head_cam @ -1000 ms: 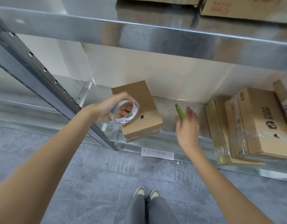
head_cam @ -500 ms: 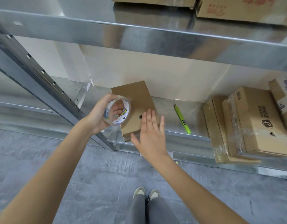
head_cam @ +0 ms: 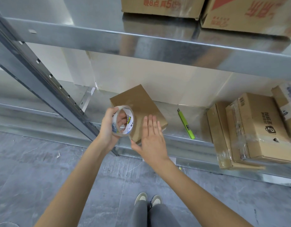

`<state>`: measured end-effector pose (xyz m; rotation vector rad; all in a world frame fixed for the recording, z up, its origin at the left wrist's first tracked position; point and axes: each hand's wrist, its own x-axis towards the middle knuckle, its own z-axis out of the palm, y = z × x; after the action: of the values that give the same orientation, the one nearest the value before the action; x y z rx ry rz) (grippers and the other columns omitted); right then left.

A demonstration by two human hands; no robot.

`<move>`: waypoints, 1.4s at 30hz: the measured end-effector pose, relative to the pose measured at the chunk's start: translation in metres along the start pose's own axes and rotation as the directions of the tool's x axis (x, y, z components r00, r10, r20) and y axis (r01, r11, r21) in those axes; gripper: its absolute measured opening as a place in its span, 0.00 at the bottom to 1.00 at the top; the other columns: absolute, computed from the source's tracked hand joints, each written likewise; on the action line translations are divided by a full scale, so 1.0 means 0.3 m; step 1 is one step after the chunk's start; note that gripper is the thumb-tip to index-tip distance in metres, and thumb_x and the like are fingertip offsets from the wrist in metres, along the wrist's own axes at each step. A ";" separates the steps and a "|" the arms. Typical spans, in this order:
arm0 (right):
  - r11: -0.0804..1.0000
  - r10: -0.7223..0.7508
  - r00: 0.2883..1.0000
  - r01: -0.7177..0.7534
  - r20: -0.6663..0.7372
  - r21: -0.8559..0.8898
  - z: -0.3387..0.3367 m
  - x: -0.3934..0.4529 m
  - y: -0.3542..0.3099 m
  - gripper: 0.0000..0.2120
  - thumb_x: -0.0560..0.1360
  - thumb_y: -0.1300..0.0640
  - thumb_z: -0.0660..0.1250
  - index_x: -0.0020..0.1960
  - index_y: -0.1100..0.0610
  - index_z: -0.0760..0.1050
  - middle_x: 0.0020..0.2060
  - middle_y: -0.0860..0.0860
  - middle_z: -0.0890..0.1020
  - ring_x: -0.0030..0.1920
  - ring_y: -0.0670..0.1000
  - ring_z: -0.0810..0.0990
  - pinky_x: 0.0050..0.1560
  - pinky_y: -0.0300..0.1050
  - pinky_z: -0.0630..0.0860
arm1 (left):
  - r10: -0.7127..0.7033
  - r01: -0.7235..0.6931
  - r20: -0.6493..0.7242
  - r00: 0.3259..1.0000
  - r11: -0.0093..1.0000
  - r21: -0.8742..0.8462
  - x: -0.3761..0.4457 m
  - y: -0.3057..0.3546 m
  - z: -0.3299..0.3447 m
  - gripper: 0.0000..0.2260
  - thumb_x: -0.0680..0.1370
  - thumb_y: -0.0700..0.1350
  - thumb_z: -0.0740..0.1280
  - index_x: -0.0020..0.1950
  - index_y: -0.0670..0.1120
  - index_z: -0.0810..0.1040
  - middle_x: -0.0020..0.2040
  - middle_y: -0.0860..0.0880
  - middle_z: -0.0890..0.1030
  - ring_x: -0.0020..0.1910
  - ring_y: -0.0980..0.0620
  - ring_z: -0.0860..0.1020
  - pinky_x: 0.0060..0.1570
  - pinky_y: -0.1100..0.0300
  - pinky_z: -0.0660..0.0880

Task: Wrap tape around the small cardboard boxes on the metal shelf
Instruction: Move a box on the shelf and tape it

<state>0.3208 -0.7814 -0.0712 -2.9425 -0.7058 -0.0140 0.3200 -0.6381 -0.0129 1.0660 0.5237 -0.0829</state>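
A small plain cardboard box [head_cam: 138,102] lies on the lower metal shelf [head_cam: 174,141], near its front edge. My left hand [head_cam: 108,128] grips a roll of clear tape [head_cam: 123,120] held just in front of the box's left side, fingers through the core. My right hand [head_cam: 151,136] is beside the roll with straight fingers laid over the box's near corner; its thumb reaches to the roll's lower edge, where a loose tape end hangs. Whether the thumb pinches that end I cannot tell.
A green utility knife [head_cam: 185,123] lies on the shelf right of the box. Taped cardboard boxes [head_cam: 256,126] are stacked at the right. Larger cartons [head_cam: 161,5] sit on the upper shelf. A slanted steel upright [head_cam: 43,79] stands at the left. Grey floor below.
My right hand left the green knife on the shelf and came left to the box and tape roll. The left hand lowered the roll slightly toward the box's near corner.
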 end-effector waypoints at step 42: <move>-0.140 0.533 0.824 -0.138 0.192 0.980 -0.403 0.002 0.138 0.03 0.73 0.64 0.72 0.42 0.65 0.81 0.38 0.54 0.84 0.39 0.46 0.80 0.40 0.33 0.75 | 0.436 -0.404 0.013 0.900 0.822 0.402 -0.160 -0.190 0.301 0.25 0.79 0.39 0.68 0.65 0.65 0.66 0.54 0.59 0.84 0.61 0.61 0.77 0.59 0.64 0.72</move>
<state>0.3422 -0.8314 0.0443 -1.3977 0.2395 0.0911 0.2936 -0.7517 -0.0039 1.5707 0.3345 0.2582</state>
